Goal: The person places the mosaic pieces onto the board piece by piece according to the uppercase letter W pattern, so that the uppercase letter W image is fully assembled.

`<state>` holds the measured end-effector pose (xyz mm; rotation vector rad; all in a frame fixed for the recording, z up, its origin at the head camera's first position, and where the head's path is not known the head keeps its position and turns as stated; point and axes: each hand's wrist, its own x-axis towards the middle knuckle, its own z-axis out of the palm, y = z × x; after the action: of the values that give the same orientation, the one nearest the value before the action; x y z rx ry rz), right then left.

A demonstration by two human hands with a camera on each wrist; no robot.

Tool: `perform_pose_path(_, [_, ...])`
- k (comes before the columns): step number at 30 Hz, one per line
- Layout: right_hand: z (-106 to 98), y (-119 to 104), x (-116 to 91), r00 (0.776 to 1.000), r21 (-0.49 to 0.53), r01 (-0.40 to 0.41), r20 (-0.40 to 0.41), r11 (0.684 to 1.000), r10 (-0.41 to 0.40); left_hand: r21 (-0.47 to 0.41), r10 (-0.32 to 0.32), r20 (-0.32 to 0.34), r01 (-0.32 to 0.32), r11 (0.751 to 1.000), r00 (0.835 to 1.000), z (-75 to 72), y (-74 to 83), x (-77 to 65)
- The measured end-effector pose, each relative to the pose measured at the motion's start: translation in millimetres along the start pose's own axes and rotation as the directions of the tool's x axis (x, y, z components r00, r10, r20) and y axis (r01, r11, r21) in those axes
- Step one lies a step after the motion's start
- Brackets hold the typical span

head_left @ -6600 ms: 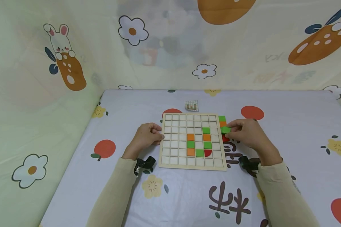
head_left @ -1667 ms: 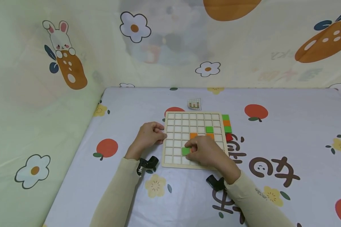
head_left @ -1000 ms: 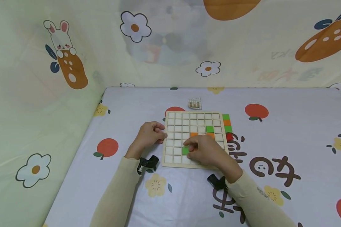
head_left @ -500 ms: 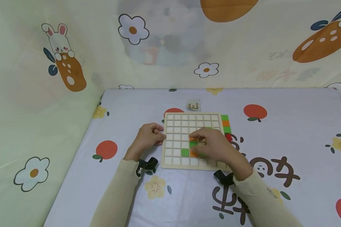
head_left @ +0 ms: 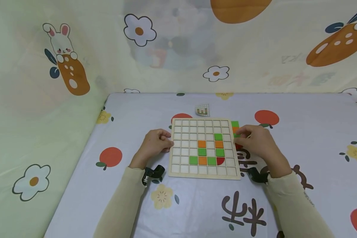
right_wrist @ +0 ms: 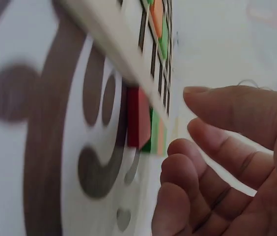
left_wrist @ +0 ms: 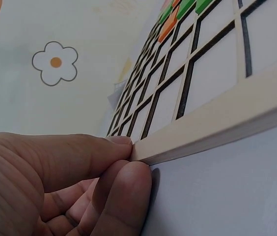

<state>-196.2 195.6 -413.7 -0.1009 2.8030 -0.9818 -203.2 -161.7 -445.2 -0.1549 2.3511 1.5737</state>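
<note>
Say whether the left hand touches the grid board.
Touching: the left wrist view shows the left hand, its thumb tip against the edge of the grid board.

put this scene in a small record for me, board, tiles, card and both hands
board: pale grid, flat on a patterned cloth
on board: five green tiles, three orange tiles, one red tile
right of board: loose tiles, green, orange and red, partly hidden
card: small, printed with a grid, beyond the board
left hand: grips the board's left edge
right hand: near the loose tiles, holding nothing
</note>
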Motion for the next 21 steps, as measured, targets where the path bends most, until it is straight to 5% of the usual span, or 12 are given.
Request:
perform_pose_path(10, [-2.8, 8.4, -0.4, 0.980, -0.047, -0.159, 0.109, 0.986, 0.163, 0.006, 0.014, 0.003, -0.014, 1.000, 1.000, -0.1, -0.9, 0.3])
perform_pose_path(21, [-5.3, 6.2, -5.9, 0.970, 0.008, -0.121, 0.215, 0.993, 0.116, 0.012, 0.004, 0.002, -0.004, 1.000, 1.000, 0.1, -0.1, 0.3])
